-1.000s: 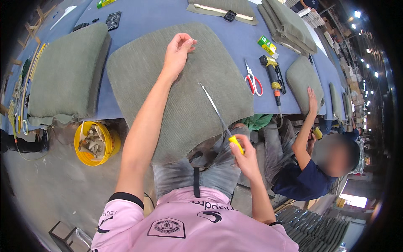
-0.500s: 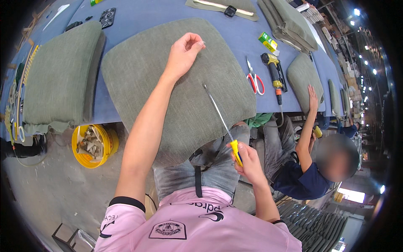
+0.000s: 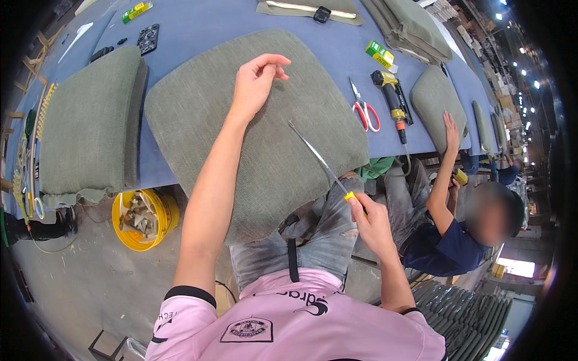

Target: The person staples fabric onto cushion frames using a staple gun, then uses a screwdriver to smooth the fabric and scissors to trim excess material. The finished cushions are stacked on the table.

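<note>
the left hand has changed most. a moment ago its thumb and finger were pinched close together. now the pointing finger sticks out more to the right, and the pinch looks looser. i cannot tell if it holds some tiny thing. it is over the far part of the green cushion, and i cannot tell if it touches the cloth.

the right hand has turned a bit and sits more to the right. its fingers are wrapped tight around the handle of the yellow-handled tool. the thin metal rod leans far and left, with its tip over the middle of the cushion. i cannot tell if the tip touches.

the cushion has stayed in about the same place. it lies on the blue table, and its near end sticks out over the person's lap. the scissors still lie just to its right. since the cushion looks the same, i think these small hand moves have not changed the work much.
</note>
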`<state>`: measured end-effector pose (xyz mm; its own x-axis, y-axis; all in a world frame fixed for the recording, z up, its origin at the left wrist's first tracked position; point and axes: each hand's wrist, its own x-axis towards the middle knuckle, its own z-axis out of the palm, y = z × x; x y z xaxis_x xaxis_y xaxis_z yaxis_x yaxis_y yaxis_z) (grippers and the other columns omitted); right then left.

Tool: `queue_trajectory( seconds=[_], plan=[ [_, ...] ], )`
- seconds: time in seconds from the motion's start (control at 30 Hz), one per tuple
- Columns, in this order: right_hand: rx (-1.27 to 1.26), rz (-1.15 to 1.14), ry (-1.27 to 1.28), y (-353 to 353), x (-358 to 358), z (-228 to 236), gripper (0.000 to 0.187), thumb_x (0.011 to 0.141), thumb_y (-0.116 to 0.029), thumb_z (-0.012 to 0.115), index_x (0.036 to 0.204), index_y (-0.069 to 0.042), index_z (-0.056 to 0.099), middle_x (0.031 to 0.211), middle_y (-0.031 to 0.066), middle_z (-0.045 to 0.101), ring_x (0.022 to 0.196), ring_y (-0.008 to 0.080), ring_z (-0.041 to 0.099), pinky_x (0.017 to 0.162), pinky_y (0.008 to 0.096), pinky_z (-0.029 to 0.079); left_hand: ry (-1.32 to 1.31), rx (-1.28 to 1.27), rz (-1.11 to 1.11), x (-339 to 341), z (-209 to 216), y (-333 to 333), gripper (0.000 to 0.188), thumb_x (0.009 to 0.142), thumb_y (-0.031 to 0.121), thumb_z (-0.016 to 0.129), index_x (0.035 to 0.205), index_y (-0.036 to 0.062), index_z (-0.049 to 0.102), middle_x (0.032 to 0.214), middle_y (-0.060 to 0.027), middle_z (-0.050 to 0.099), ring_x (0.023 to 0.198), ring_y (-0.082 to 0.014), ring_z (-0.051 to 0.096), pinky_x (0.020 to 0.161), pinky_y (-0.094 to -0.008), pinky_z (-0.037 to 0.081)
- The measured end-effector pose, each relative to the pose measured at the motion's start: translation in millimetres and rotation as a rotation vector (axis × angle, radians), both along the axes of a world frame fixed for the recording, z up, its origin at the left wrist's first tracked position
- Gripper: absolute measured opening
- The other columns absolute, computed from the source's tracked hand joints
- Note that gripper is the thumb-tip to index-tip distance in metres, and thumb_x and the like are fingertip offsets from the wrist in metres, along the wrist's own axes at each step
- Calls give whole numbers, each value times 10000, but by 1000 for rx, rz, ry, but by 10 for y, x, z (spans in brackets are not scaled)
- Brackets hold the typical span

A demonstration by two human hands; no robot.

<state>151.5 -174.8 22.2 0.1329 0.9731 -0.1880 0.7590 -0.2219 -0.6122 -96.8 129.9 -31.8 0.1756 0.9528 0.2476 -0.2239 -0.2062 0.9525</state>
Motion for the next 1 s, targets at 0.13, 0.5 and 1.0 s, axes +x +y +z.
queue_trajectory(
  seconds=[0.13, 0.5, 1.0],
  plan=[
    [-266, -118, 399, -2, 83, -123, 414, 1152, -399, 539, 1031, -31, 686, 726, 47, 606, 498, 128, 482, 490, 305, 386, 208, 17, -55, -34, 26, -21, 231, 1037, 48, 556, 1067, 43, 785, 974, -39, 721, 900, -142, 697, 864, -338, 561],
    [-257, -135, 667, -80, 51, -523, 389, 1149, -393, 548, 1086, -29, 673, 714, -7, 545, 588, 70, 473, 534, 256, 384, 837, 395, -142, -162, 223, -211, 159, 998, 263, 719, 1035, 167, 840, 1016, 46, 770, 1052, -161, 557, 1129, -401, 286],
    [-213, -119, -278, -1029, 1174, -249, 317, 1032, -304, 737, 1051, 10, 779, 740, 36, 722, 661, 99, 646, 617, 311, 512, 373, 205, -704, -187, 411, -293, 217, 990, 223, 772, 1149, 88, 833, 1063, -67, 807, 1028, -174, 725, 915, -340, 569]
  ],
)
